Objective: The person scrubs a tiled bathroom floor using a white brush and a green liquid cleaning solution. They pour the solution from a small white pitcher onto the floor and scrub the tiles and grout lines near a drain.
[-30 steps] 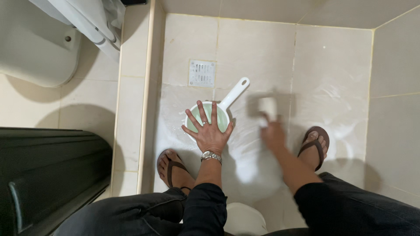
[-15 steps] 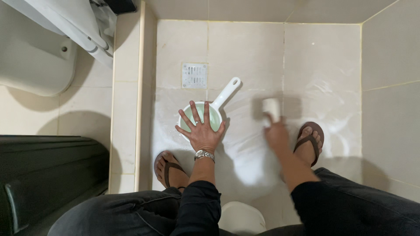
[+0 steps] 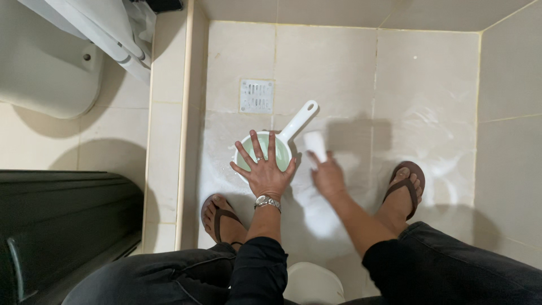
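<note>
Hands on wet floor tiles.
Left hand [image 3: 265, 172] spread flat over green dipper [image 3: 263, 151]; right hand [image 3: 328, 176] grips white scrubber [image 3: 315, 146] just beside.

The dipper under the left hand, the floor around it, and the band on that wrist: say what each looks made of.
Dipper: probably plastic, with a smooth, evenly moulded white handle and pale green bowl. Floor: likely glazed ceramic tile, with cream squares, grout lines and a wet sheen. Wrist band on the left hand: seemingly metal, silvery with glinting links. The white object at the right hand is too blurred to judge.
</note>
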